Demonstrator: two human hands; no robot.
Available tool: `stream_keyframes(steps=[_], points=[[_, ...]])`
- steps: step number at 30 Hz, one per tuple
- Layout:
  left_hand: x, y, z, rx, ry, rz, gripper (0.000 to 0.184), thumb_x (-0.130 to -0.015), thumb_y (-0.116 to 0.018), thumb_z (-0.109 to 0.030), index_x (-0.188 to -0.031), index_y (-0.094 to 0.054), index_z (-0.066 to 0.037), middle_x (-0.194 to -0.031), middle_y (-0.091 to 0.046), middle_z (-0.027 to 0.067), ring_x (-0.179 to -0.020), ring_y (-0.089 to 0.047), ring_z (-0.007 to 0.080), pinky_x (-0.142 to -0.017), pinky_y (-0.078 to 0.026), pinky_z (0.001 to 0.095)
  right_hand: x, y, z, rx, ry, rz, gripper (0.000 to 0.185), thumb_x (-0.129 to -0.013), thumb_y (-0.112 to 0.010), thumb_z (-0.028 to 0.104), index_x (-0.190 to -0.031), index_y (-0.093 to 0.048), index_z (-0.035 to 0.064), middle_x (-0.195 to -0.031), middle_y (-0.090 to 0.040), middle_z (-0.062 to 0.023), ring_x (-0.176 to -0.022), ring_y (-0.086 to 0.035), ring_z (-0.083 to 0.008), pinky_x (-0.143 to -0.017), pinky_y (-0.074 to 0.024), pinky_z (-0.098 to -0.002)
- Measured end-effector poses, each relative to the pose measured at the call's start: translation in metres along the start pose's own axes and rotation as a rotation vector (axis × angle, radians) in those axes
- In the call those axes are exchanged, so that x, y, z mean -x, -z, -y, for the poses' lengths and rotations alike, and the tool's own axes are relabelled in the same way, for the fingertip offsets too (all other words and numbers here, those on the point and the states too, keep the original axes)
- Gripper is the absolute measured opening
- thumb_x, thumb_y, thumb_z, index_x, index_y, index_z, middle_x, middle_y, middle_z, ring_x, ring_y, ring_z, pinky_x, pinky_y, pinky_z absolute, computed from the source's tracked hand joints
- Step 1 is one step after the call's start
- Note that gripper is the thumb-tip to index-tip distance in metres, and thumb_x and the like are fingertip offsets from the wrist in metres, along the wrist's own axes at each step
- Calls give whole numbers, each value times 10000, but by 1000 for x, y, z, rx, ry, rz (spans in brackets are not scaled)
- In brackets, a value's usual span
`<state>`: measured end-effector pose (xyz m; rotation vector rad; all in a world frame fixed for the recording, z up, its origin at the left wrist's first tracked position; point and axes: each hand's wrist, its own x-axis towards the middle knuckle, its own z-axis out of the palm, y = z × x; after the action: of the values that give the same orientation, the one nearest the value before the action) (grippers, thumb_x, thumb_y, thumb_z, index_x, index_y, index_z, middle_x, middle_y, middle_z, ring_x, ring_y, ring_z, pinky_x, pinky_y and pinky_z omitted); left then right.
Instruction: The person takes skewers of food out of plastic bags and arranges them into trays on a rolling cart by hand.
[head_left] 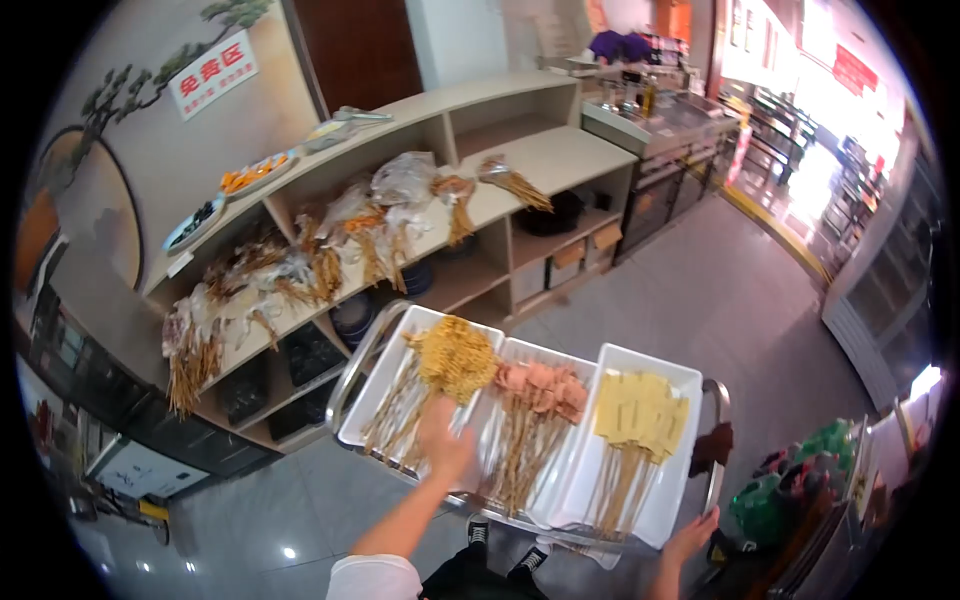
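My left hand (446, 446), blurred by motion, reaches over the left white tray (352, 432). It touches the skewers of yellow, bumpy food (455, 357) just below the food ends; its fingertips are hidden. Pink skewers (545, 388) lie in the middle tray (510, 348), their sticks toward me. The right tray (682, 380) has skewers of flat, pale-yellow pieces (640, 412). My right hand (688, 540) is closed at the near end of the metal cart's right handle (716, 480). All three trays sit side by side on the cart (343, 390).
A curved shelf unit (590, 155) stands ahead, with bagged skewers (345, 225) along its ledge and two dishes of food (258, 174) on top. Green and dark bundles (800, 480) are close on the right. A glass-fronted cabinet (885, 270) stands farther right, beyond grey tiled floor (690, 260).
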<state>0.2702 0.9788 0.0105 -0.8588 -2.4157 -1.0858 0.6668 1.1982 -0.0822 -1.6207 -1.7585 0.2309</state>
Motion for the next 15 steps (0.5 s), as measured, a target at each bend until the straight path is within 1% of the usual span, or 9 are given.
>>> stream_keyframes(steps=[3, 4, 6, 7, 8, 9, 10, 13, 15], points=[[-32, 53, 110, -469, 302, -158, 718, -645, -625, -203, -1254, -290, -24, -1291, -316, 158, -1232, -212, 320, -968, -152, 528, -5, 0, -8, 142, 32, 21, 398, -842, -396, 44, -1234, -333, 15, -1197, -413, -185, -1096, -409, -313, -917, -321, -356], [-44, 73, 130, -516, 529, -25, 718, -666, -625, -253, -1257, -285, -28, -1297, -318, 140, -1251, -162, 312, -963, -112, 568, -10, -2, -18, 184, 33, 47, 412, -846, -404, 51, -1249, -322, 23, -1209, -408, -183, -1111, -399, -304, -918, -319, -353], [-52, 92, 173, -537, 652, 242, 681, -693, -603, -295, -1246, -308, -29, -1231, -416, 141, -1213, -272, 311, -964, -93, 580, -26, -30, -93, 66, 247, -46, 466, -841, -432, 74, -1286, -292, 77, -1220, -408, -166, -1069, -441, -314, -871, -362, -365], [-53, 88, 201, -461, 639, 434, 632, -699, -592, -304, -1211, -350, -24, -1143, -480, 153, -1138, -366, 309, -960, -111, 577, -32, -21, -82, 368, 28, 91, 483, -841, -425, 75, -1300, -281, 125, -1193, -430, -169, -1006, -479, -328, -844, -380, -384], [-49, 80, 229, -381, 626, 620, 586, -706, -581, -314, -1177, -392, -20, -1055, -543, 166, -1062, -460, 307, -956, -129, 574, -44, -6, -49, 472, -203, 250, 488, -816, -479, 134, -1276, -318, 143, -1107, -480, -177, -941, -493, -360, -823, -384, -407], [-38, 67, 244, -363, 546, 604, 533, -711, -571, -309, -1133, -426, -17, -974, -568, 166, -970, -509, 305, -948, -147, 570, -51, -7, -60, 1106, 270, 164, 609, -808, -355, 525, -1188, -437, 57, -884, -529, -157, -676, -551, -279, -519, -453, -396], [-33, 52, 250, -342, 470, 589, 484, -716, -562, -305, -1089, -460, -15, -893, -592, 167, -878, -559, 303, -941, -164, 566, -71, -10, -40, 1098, 296, 153, 609, -808, -355, 525, -1188, -437, 57, -884, -529, -157, -676, -551, -279, -519, -453, -396], [-27, 47, 221, -263, 344, 611, 433, -747, -524, -329, -1017, -492, 8, -830, -591, 160, -850, -552, 283, -906, -206, 568, -144, -6, 69, 789, -34, 21, 435, -745, -541, 270, -1085, -484, 4, -1019, -508, -229, -968, -470, -369, -850, -365, -427], [-28, 23, 213, -253, 334, 649, 448, -776, -490, -363, -1041, -488, -3, -873, -585, 160, -893, -539, 276, -907, -203, 573, -198, -67, 121, 388, 275, -130, 396, -735, -497, 94, -1119, -479, 1, -1078, -508, -209, -987, -485, -339, -860, -376, -384]])
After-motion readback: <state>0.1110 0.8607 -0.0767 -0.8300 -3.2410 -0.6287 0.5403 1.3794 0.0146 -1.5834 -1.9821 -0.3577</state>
